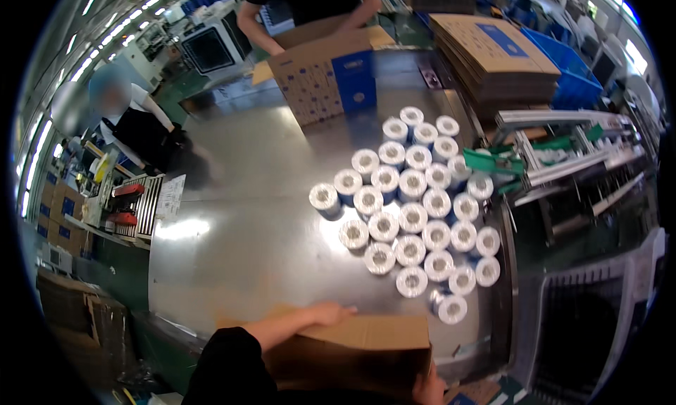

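A brown cardboard box point(380, 338) stands in front of me at the near edge of the metal table point(239, 229). My left hand point(327, 314) reaches over its far wall and grips the upper edge. At the box's right corner, my right hand point(428, 387) holds the side, its fingers partly cut off by the lower edge of the view. The box's inside is dark, and I cannot make out its contents. Beyond it, several white-ended spools point(412, 250) with blue sides stand upright in a loose cluster on the right half of the table; one point(451, 309) leans nearest the box.
Across the table, a co-worker point(310, 0) has both arms at a printed carton point(317, 81). Flattened cartons point(493, 60) are stacked at the far right, beside a blue bin point(563, 71). A metal-framed conveyor point(570, 152) borders the right side. Another person point(134, 116) stands at the left.
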The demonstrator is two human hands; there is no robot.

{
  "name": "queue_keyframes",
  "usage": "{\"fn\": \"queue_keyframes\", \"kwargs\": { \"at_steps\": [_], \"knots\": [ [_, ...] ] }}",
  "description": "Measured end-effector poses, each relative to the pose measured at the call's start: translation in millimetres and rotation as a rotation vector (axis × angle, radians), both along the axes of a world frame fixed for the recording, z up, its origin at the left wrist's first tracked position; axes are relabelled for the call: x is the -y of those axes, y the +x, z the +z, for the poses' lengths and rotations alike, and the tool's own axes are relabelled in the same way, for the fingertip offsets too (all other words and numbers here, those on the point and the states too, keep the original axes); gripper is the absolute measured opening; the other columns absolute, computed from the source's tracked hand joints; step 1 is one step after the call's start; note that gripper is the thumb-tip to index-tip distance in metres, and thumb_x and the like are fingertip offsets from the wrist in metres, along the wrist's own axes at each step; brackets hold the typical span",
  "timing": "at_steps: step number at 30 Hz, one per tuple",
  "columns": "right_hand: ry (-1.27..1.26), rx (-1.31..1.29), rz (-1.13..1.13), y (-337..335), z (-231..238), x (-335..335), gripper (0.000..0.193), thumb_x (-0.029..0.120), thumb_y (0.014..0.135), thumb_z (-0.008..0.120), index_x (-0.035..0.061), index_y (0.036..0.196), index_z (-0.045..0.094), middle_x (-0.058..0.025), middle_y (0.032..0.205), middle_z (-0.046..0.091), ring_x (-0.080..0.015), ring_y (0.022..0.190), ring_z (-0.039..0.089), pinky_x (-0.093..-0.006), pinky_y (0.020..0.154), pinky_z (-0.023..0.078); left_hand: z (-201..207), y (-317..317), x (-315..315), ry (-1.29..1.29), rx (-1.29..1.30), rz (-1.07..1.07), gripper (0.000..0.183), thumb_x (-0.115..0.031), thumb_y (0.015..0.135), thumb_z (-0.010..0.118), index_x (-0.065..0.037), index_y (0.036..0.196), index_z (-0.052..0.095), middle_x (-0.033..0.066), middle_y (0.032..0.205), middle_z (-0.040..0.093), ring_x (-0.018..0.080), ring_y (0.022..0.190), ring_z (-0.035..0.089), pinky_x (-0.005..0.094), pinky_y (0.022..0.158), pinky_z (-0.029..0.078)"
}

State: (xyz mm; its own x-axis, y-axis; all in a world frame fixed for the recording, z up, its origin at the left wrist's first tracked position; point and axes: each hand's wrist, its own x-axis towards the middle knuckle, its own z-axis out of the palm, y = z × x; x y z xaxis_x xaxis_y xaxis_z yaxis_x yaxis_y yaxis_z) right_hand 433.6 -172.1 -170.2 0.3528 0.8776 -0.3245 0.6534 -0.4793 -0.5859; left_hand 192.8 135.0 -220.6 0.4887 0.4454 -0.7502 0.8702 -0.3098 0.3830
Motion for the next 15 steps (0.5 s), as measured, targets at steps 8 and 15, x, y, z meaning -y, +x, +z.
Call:
{"fn": "queue_keyframes", "kwargs": {
  "at_steps": [8,15],
  "knots": [
    [-0.237,0.033,0.02,-4.1,5.9,-17.5,0.06,0.016,0.084,0.06,0.0027,0.137,0.036,-0.0259,0.073,0.062,-0.0465,0.063,0.061,-0.0557,0.059,0.049,-42.8,29.0,-7.8,-0.178,0.184,-0.006,0.042,-0.042,0.095,0.042,-0.008,0.098,0.066,0.015,0.102,0.067,0.0362,0.096,0.061,0.0478,0.083,0.047],
    [-0.285,-0.068,-0.028,17.2,19.5,-41.9,0.047,0.023,0.089,0.056,0.0025,0.13,0.047,-0.0253,0.082,0.064,-0.0453,0.073,0.062,-0.0506,0.066,0.05,-58.0,44.4,-35.1,0.333,0.395,0.266,0.03,-0.03,0.086,0.059,-0.006,0.104,0.061,0.0196,0.106,0.06,0.038,0.101,0.056,0.0474,0.085,0.045]
  ]
}}
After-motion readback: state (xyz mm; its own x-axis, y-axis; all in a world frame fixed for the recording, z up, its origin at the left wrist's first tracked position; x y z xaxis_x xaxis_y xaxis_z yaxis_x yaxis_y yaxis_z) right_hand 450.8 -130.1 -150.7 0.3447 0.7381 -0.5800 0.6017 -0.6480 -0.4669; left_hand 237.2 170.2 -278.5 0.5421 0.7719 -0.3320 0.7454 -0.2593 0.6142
